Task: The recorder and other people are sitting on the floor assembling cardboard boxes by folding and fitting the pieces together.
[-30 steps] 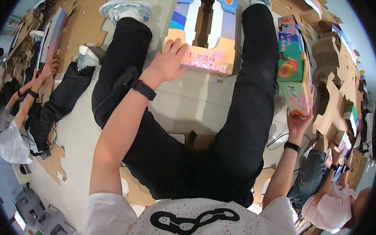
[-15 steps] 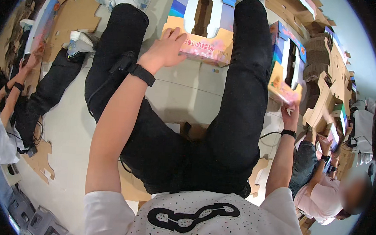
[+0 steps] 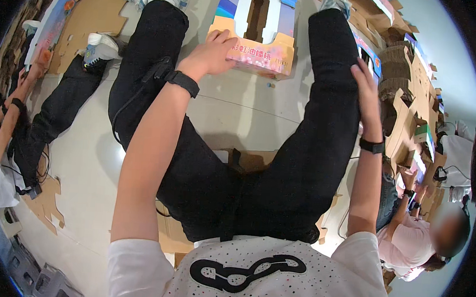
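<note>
Floor (image 3: 240,116) bare betw legs | L hand (image 3: 214,52) grips near edge of colourful box (image 3: 258,35) | R hand (image 3: 364,88) flat, fingers spread on R thigh | cardboard stacks (image 3: 400,82) crowd R side | co-worker (image 3: 10,134) L

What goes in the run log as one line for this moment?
left hand: gripping colourful carton at near-left corner | right hand: empty, resting on right leg | carton: on floor between legs
</note>
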{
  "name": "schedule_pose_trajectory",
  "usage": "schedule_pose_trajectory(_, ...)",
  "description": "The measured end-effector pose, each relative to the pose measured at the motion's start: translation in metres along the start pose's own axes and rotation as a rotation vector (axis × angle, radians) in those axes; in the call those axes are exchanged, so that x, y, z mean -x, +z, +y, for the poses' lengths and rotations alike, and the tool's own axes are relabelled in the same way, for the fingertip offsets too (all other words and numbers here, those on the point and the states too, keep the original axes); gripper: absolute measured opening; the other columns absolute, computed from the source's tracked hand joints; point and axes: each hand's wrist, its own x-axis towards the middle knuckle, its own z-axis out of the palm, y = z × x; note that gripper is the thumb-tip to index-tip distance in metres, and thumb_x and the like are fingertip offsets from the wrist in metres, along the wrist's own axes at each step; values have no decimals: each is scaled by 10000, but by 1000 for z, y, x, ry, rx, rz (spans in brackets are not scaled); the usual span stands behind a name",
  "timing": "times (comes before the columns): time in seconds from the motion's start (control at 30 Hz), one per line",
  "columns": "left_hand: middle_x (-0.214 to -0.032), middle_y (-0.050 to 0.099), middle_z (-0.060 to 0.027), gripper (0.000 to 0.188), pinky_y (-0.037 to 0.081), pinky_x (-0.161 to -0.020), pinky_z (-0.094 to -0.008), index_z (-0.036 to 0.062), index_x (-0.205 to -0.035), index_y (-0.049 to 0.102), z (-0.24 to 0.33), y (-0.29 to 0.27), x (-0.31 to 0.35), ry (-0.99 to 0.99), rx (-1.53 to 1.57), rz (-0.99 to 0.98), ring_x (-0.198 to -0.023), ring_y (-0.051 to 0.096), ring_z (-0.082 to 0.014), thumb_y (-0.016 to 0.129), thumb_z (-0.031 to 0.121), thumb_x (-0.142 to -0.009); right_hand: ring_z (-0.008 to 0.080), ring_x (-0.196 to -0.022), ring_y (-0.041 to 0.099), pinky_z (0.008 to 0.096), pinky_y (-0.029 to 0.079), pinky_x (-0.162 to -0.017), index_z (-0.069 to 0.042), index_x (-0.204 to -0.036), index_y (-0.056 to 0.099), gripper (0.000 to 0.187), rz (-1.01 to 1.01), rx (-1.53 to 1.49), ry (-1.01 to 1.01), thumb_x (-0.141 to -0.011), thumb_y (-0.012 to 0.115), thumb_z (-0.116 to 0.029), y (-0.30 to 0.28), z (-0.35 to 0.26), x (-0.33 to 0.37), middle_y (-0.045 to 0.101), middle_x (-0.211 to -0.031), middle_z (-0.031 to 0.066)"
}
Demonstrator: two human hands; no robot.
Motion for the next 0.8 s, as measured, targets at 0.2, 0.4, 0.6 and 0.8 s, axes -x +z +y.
schedule_pose_trajectory(0.2, -1537, 356, -123, 661, 425, -1103, -464, 138, -1451, 464, -2, -2, -2, 12, -13, 19, -1446, 301, -348, 719, 251, -851, 218, -1280, 523, 329, 315, -1139, 18, -1344, 597, 531, -430, -222, -13, -997, 490, -370, -70, -64, -9, 600, -1374, 121)
schedule_pose_trajectory(0.4, -1563, 344, -110, 621, 429, -1106, -461, 141, -1452, 455, -4, 7, -8, -10, -31, 69, -1464, 283, -357, 680, 105, -875, 256, -1246, 571, 364, 379, -1115, 55, -1320, 588, 552, -666, -310, 21, -984, 499, -374, -109, -111, 9, 632, -1324, 176)
schedule_pose_trajectory(0.6, -1546, 360, -86, 581, 474, -1066, -457, 140, -1425, 467, -18, 17, 6, -51, -87, 117, -1464, 289, -335, 666, 72, -883, 259, -1224, 591, 349, 401, -1092, 83, -1342, 550, 571, -864, -198, 73, -941, 592, -321, -106, -109, -9, 635, -1280, 219)
schedule_pose_trajectory(0.8, -1546, 363, -131, 575, 435, -1101, -451, 122, -1428, 465, -19, -2, -12, -3, -100, 108, -1451, 313, -354, 672, 114, -892, 190, -1081, 647, 321, 518, -925, 56, -1394, 498, 565, -1302, 525, 2, -926, 673, -211, -65, -144, -62, 674, -1199, 146)
